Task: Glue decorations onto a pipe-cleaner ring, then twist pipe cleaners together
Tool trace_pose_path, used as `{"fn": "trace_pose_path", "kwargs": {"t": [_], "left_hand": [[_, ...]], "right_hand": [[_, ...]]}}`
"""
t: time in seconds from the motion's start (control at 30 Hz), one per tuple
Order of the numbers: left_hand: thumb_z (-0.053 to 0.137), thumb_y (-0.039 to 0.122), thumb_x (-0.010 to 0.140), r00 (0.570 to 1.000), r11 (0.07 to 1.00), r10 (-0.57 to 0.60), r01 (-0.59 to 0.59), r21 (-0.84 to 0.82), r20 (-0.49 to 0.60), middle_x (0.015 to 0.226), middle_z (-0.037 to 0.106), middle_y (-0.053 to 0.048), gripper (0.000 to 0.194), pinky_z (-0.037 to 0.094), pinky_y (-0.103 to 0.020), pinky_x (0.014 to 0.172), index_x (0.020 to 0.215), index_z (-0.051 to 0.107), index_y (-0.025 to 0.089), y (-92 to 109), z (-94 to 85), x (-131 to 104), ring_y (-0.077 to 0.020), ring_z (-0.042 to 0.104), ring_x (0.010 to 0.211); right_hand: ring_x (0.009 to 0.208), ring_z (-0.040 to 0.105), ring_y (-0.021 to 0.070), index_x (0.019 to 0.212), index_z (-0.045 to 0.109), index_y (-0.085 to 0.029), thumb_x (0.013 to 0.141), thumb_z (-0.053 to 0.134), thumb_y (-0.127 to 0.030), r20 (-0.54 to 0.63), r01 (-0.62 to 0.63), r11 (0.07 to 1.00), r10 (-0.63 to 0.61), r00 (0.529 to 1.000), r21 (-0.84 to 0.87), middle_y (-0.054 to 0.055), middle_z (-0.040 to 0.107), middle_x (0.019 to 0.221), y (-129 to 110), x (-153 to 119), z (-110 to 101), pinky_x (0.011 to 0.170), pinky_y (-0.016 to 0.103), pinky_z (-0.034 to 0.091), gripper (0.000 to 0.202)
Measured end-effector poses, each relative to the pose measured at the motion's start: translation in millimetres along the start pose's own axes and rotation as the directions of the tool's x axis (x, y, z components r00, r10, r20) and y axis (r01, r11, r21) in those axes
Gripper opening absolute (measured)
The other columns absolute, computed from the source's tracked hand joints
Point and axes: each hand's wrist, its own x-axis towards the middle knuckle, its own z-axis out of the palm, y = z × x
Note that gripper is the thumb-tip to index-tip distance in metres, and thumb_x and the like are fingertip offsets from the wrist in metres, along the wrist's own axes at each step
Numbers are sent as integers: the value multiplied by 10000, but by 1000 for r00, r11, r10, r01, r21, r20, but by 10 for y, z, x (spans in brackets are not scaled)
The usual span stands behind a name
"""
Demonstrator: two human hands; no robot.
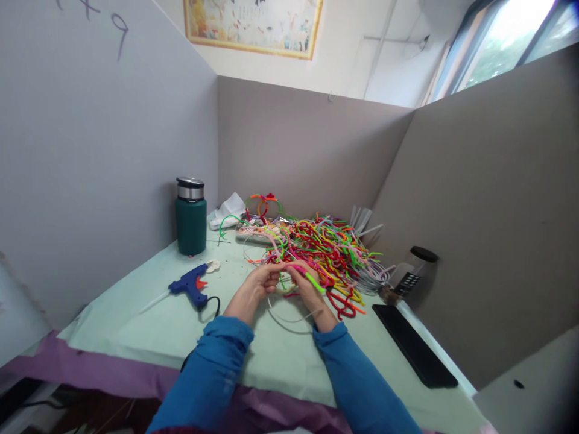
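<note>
My left hand (261, 283) and my right hand (306, 292) meet above the middle of the table, with fingers pinched close together. Between them runs a fuzzy pipe cleaner (315, 283), pink near the fingertips and bright green where it crosses my right hand. A thin pale hoop (289, 331) hangs below my hands in a loose curve; whether the pipe cleaner is wound on it I cannot tell. Just beyond lies a big tangled heap of pipe cleaners (328, 244) in red, yellow, green and pink. Red twisted loops (341, 303) lie right of my right hand.
To the left are a blue glue gun (187, 284) with its cord and a green thermos (190, 223). A tray (253, 235) of small pieces stands at the back. A clear jar (414, 271) and a black flat slab (414, 345) are at right. Grey partitions (312, 144) enclose the table.
</note>
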Motion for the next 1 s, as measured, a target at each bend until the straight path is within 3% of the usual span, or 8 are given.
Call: {"fn": "trace_pose_path", "kwargs": {"t": [0.27,0.43,0.57,0.77,1.0], "left_hand": [[757,255,602,998,1000,8,-7,-14,61,405,202,121,347,33,-196,370,569,423,169,5,-10,-14,-1,116,346],[779,291,564,993,998,32,-38,45,115,414,191,122,372,17,-201,387,566,428,167,17,-8,-34,-1,102,364],[794,348,553,983,982,28,-61,181,181,425,214,122,362,10,-216,406,626,496,155,-8,19,-62,-6,117,369],[787,430,547,966,938,27,-113,328,255,433,232,114,430,33,-232,410,583,451,165,-83,71,-82,-17,144,375],[755,449,583,959,911,157,-232,340,234,433,258,104,397,71,-227,403,591,487,156,-80,118,-118,-22,165,382]], "right_hand": [[556,458,117,833,675,-216,725,678,-352,49,-158,970,151,987,184,-7,573,663,-61,-23,-7,502,242,362,174],[501,434,100,874,656,-218,668,714,-374,211,-366,837,303,929,407,-24,548,620,37,22,-67,474,232,348,266],[482,433,94,833,665,-210,709,665,-433,254,-440,780,361,897,445,-17,569,636,94,59,-115,461,231,346,256],[482,440,77,785,623,-210,613,761,-384,242,-451,768,380,893,456,-55,547,621,110,67,-147,477,211,355,282],[480,408,72,725,539,-208,701,688,-410,174,-365,808,322,931,463,-42,515,638,73,48,-85,460,203,316,252]]}}
